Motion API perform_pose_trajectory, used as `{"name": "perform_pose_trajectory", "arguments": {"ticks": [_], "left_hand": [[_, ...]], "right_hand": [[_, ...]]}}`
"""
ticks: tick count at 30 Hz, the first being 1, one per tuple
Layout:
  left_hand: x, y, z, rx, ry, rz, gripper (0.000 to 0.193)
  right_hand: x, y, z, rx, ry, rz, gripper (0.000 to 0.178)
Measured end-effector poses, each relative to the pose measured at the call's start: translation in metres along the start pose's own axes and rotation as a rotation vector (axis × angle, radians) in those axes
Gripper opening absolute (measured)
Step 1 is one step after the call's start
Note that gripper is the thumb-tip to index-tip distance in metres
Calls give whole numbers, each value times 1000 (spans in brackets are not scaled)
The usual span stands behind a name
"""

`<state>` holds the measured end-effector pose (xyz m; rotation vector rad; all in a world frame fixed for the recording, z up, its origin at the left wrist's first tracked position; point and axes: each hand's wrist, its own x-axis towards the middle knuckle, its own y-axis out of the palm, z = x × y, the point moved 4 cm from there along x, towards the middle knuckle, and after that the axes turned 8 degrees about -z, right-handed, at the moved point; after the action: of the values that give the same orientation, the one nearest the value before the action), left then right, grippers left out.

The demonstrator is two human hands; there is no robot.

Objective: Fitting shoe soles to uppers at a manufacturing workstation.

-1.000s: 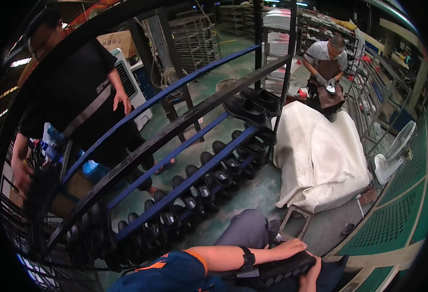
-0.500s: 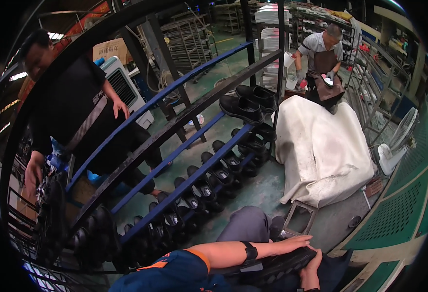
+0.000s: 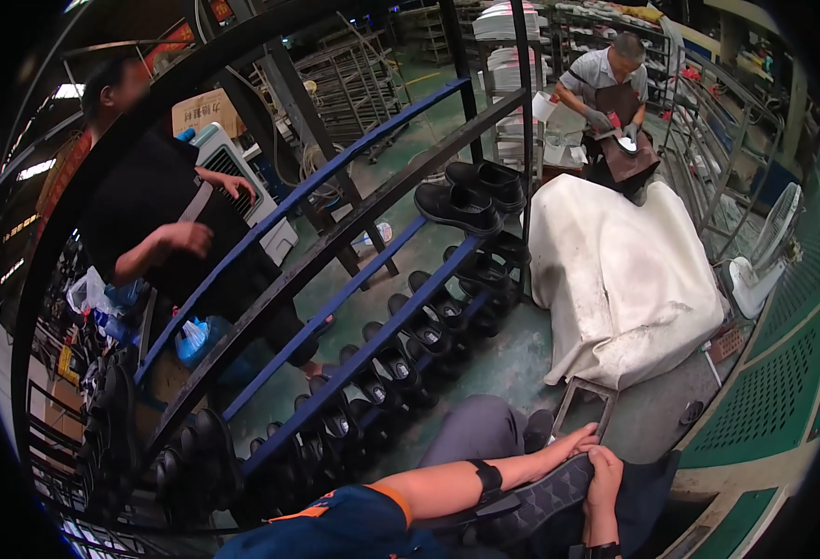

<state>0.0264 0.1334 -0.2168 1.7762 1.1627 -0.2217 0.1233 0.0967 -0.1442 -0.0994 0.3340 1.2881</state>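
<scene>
A black shoe (image 3: 542, 499) is held low in front of me, its patterned sole turned up and towards me. My right hand (image 3: 603, 477) closes round one end of it, thumb near the tip. Along the shoe's far edge lies my left hand (image 3: 567, 449), its fingers reaching to that same end and holding it. A black strap circles my left forearm, which covers part of the shoe. Close to my left hand stands a small metal frame (image 3: 605, 395).
A rack with blue bars (image 3: 387, 347) carries several black shoes (image 3: 457, 207) at left and centre. Behind it stands a person in black (image 3: 163, 186). A pale cloth-covered block (image 3: 620, 279) stands ahead; beyond it sits a gloved person (image 3: 615, 102). Green perforated panels (image 3: 755, 401) run along the right.
The shoe in my hands has tilted, bringing more of its sole into view. The person in black has turned and raised both hands. The seated person's gloved hand has moved to the white item.
</scene>
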Motion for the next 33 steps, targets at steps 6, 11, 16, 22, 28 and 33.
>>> {"name": "perform_pose_trajectory", "arguments": {"ticks": [6, 11, 16, 22, 28, 33], "left_hand": [[-7, -1, 16, 64, -60, 118, 36], [-32, -1, 12, 235, 252, -6, 31], [-18, -24, 39, -26, 335, 40, 32], [-32, 1, 26, -30, 375, 265, 29], [-70, 32, -33, 185, 73, 237, 39], [-111, -7, -22, 261, 7, -57, 56]], "right_hand": [[-17, -6, -7, 107, 4, -75, 25], [-32, 6, 4, 118, -35, -116, 26], [-41, 14, 8, 76, -96, -130, 27], [-56, 7, 29, 46, -126, -122, 29], [-41, 16, 46, 100, -153, -69, 28], [-16, -8, 33, 238, -21, -220, 32]]}}
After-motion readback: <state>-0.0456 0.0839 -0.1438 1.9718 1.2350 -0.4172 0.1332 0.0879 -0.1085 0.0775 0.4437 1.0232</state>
